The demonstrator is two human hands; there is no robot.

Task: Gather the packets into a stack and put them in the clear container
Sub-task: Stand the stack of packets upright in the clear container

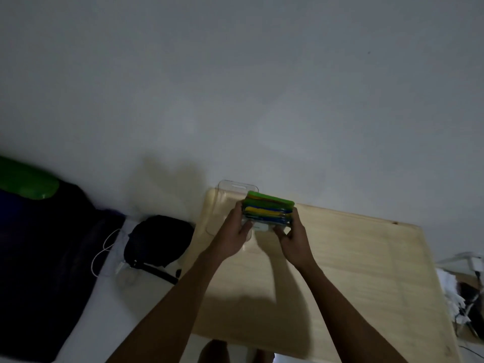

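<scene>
Both hands clamp the stack of packets (268, 210) at frame centre, left hand (237, 229) and right hand (293, 235) on its short ends, long axis left-right. Clear container (230, 189) sits just behind and left, on the wooden table (366, 258). Next move likely up-left, the left hand nearer; whether the stack already overlaps the rim is unclear.

I am working in a dim domestic room, most likely a bedroom. Indicators: a plain white wall (235, 87) directly behind my light wooden table (366, 258); a black bag (159, 239) with a strap just left of the table, resting on a pale surface; a white cable (100, 254) beside it; dark fabric (44, 258) further left.
</scene>
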